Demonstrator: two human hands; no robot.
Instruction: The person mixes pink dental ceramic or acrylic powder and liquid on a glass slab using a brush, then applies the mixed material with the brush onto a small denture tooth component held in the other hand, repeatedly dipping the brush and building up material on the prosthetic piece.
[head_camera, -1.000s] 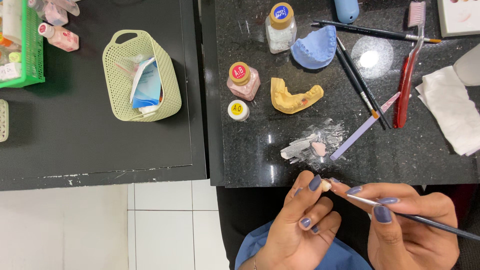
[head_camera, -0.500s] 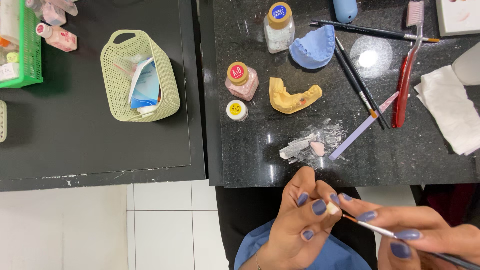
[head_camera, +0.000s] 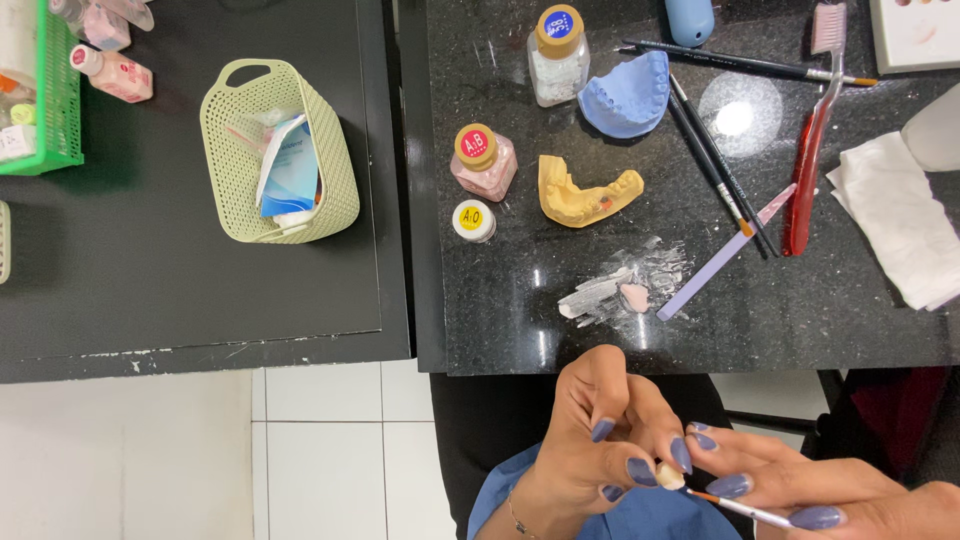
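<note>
Head view: left hand (head_camera: 600, 440) pinches a smooth, probably ceramic tooth (head_camera: 668, 476); right hand (head_camera: 830, 490) grips a thin brush (head_camera: 735, 506).

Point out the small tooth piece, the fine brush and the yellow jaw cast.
small tooth piece (head_camera: 668, 476), head view, its pale body.
fine brush (head_camera: 740, 508), head view, its thin handle.
yellow jaw cast (head_camera: 580, 195), head view, its curved base.

I see a speckled black countertop (head_camera: 800, 320), a pale green perforated basket (head_camera: 225, 170), a yellow dental cast (head_camera: 580, 195), a blue mould (head_camera: 625, 100), a red-handled toothbrush (head_camera: 805, 190) (bristles pinkish) and slate-blue nails.
</note>
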